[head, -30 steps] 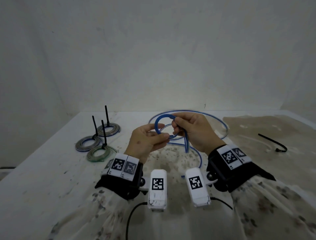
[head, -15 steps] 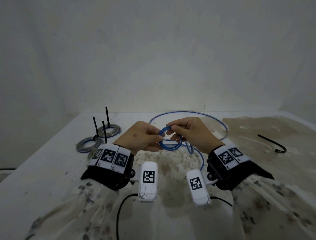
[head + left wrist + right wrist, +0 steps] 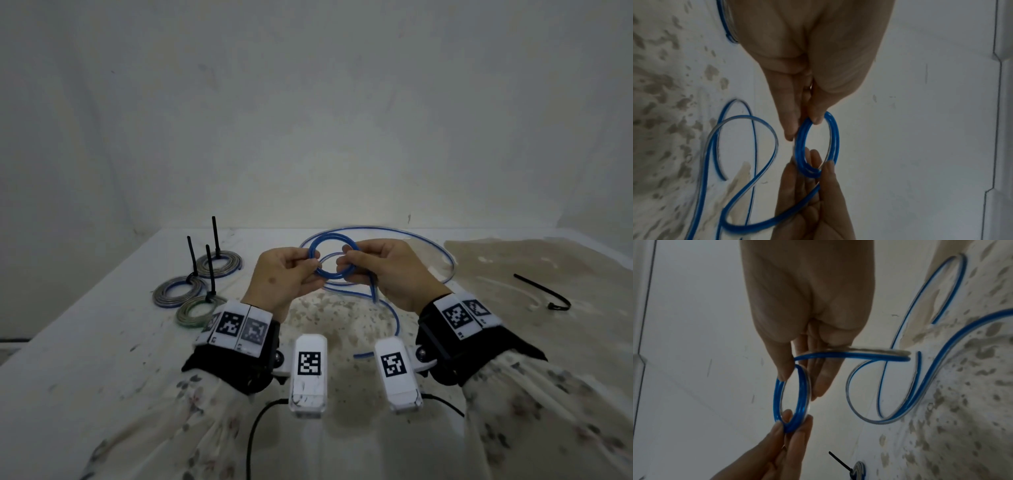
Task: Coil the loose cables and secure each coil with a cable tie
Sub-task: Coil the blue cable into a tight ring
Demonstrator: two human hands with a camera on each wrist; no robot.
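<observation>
A blue cable is partly wound into a small coil (image 3: pixel 329 237) held above the white table (image 3: pixel 102 342). My left hand (image 3: pixel 313 264) pinches the coil's left side between thumb and fingers, also seen in the left wrist view (image 3: pixel 807 128). My right hand (image 3: pixel 342 262) pinches the coil's right side (image 3: pixel 795 382), and the cable runs out under its fingers. The rest of the cable (image 3: pixel 447 263) lies in wide loose loops on the table behind and below my hands, its free end (image 3: pixel 359 355) near my right wrist. A loose black cable tie (image 3: pixel 544 291) lies at the right.
Three finished coils, each with an upright black tie, lie at the left: one at the back (image 3: pixel 221 263), one in the middle (image 3: pixel 178 291), one nearest (image 3: pixel 197 310). A stained brown patch (image 3: pixel 513 260) covers the table's right side. A wall stands close behind.
The small coil has turned from lying flat between my hands to facing me, and it has been lifted a little. Both hands keep their pinch on it.
</observation>
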